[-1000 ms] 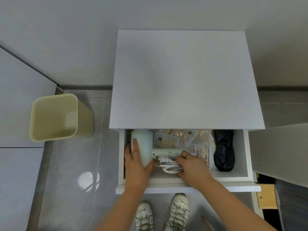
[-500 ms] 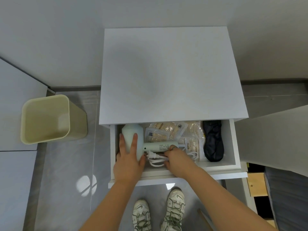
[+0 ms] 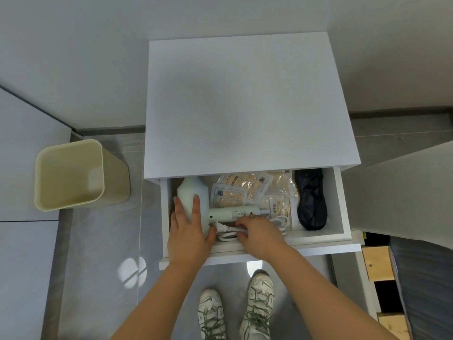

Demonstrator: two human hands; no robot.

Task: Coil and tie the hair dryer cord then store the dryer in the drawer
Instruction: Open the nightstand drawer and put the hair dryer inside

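Observation:
The pale green hair dryer (image 3: 193,192) lies in the open white drawer (image 3: 340,207) at its left end, handle pointing right. My left hand (image 3: 187,231) rests on the dryer's body with fingers spread along it. The coiled white cord (image 3: 226,233) with its plug lies at the drawer's front, under the handle. My right hand (image 3: 259,234) has its fingers curled down over the cord bundle.
Several clear sachets (image 3: 247,190) and a dark eye mask (image 3: 311,200) fill the drawer's middle and right. The white nightstand top (image 3: 245,101) overhangs the back. A beige bin (image 3: 73,175) stands on the floor at left. My shoes (image 3: 235,310) are below the drawer front.
Both hands have stayed on the dryer and cord inside the drawer. My head moved, so the view shifted slightly.

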